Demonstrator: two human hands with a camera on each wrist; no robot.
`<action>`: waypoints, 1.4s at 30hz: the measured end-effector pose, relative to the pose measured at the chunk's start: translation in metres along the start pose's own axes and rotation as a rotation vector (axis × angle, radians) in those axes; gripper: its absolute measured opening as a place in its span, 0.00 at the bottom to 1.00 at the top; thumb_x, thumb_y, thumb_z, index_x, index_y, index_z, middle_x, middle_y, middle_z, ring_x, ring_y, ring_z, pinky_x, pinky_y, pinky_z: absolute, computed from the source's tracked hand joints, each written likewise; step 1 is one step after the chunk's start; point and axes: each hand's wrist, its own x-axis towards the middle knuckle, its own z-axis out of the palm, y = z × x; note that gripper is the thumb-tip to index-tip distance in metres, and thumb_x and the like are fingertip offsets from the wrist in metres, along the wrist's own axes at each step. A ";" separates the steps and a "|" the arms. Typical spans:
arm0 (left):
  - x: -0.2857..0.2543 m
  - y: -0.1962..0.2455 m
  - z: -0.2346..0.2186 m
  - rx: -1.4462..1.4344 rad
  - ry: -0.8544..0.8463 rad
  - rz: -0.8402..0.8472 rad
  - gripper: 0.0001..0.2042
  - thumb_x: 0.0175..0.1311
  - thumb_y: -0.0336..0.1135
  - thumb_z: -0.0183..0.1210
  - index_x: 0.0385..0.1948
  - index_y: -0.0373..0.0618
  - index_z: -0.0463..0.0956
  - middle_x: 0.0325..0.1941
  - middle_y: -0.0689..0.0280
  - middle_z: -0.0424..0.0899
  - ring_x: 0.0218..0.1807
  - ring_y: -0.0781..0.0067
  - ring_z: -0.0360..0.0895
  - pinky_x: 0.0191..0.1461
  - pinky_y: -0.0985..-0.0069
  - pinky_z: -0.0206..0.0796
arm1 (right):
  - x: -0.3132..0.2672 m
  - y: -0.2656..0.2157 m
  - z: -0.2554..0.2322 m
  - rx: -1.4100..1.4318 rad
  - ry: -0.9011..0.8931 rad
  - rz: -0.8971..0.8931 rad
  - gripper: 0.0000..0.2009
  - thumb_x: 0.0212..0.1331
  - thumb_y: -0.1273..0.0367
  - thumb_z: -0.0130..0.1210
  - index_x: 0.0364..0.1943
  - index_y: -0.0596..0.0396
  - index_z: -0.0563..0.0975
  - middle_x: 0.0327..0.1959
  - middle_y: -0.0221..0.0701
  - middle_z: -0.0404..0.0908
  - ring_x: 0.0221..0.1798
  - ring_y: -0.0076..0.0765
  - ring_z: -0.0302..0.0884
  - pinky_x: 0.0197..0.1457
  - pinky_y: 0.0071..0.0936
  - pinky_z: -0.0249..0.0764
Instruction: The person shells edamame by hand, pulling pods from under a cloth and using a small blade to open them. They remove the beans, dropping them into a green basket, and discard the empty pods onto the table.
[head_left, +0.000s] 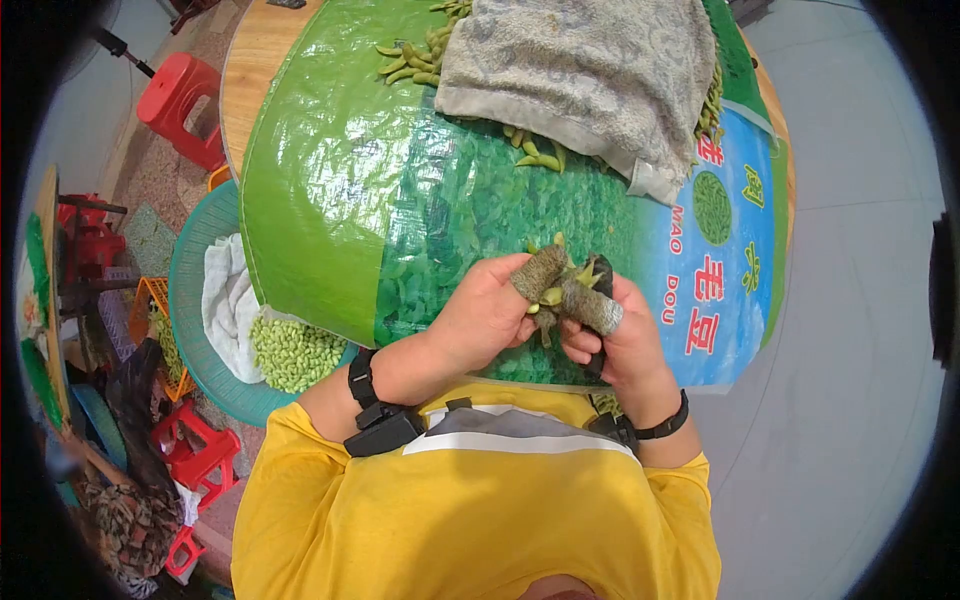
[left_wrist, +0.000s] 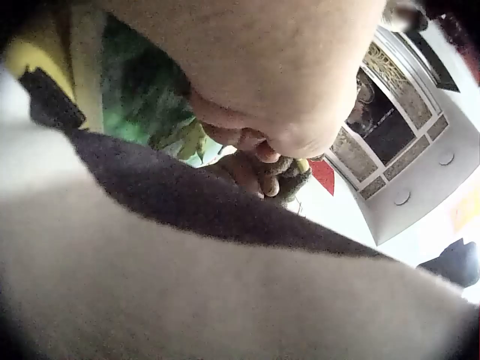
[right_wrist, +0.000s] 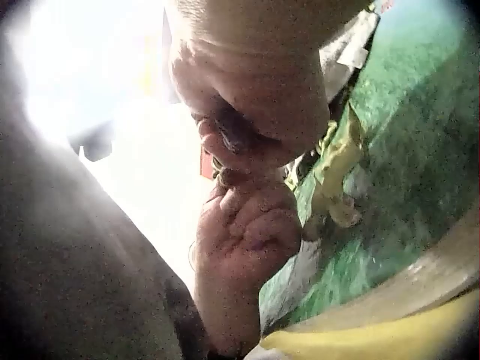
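A round wooden table [head_left: 240,75] carries a large green printed plastic sack [head_left: 330,190] that is spread over most of its top; the wood shows only as a narrow band on the far left edge. The near edge of the sack hangs just over the table rim, directly in front of the person in the yellow shirt [head_left: 470,520]. On the far part of the sack lies a grey rough towel [head_left: 590,70], and green soybean pods [head_left: 410,60] stick out from under its left and near edges. Between the towel and the hands the sack is bare and wide. At the left, below the table edge, stands a teal round plastic basin [head_left: 185,290] with a white cloth [head_left: 228,300] and a heap of pale green shelled beans [head_left: 295,352].

The left hand [head_left: 487,315] and the right hand [head_left: 615,335] meet at the near edge of the sack, touching each other. Thumbs wear grey-green fabric finger covers [head_left: 590,305]. The fingers of both hands are curled together and pinch a small green soybean pod [head_left: 553,296] between them, just above the sack.
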 end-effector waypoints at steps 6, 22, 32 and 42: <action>0.000 0.003 -0.010 -0.213 0.002 -0.117 0.20 0.68 0.50 0.45 0.26 0.42 0.73 0.14 0.71 0.67 0.11 0.84 0.57 0.13 0.87 0.47 | 0.000 -0.005 -0.002 0.022 0.091 -0.023 0.06 0.60 0.68 0.54 0.34 0.55 0.74 0.19 0.21 0.68 0.16 0.14 0.59 0.18 0.16 0.55; -0.004 0.020 -0.021 -0.339 -0.045 -0.173 0.13 0.67 0.40 0.48 0.44 0.40 0.69 0.25 0.66 0.73 0.17 0.83 0.61 0.13 0.90 0.47 | 0.116 -0.027 -0.028 -1.694 0.524 -0.639 0.10 0.44 0.74 0.52 0.34 0.61 0.73 0.29 0.50 0.76 0.34 0.59 0.74 0.37 0.43 0.71; 0.002 0.016 -0.010 -0.142 0.045 -0.024 0.10 0.66 0.36 0.49 0.41 0.41 0.74 0.22 0.72 0.70 0.16 0.87 0.59 0.16 0.89 0.45 | 0.037 -0.023 -0.006 -1.151 0.410 -0.469 0.12 0.44 0.72 0.58 0.36 0.59 0.74 0.27 0.38 0.79 0.30 0.45 0.77 0.34 0.33 0.72; -0.004 0.013 -0.003 0.295 0.133 0.049 0.07 0.63 0.31 0.47 0.33 0.43 0.75 0.18 0.76 0.67 0.21 0.88 0.61 0.22 0.85 0.52 | -0.004 -0.009 0.000 -0.992 0.132 -0.417 0.17 0.52 0.73 0.54 0.48 0.60 0.70 0.35 0.42 0.79 0.37 0.46 0.79 0.40 0.33 0.73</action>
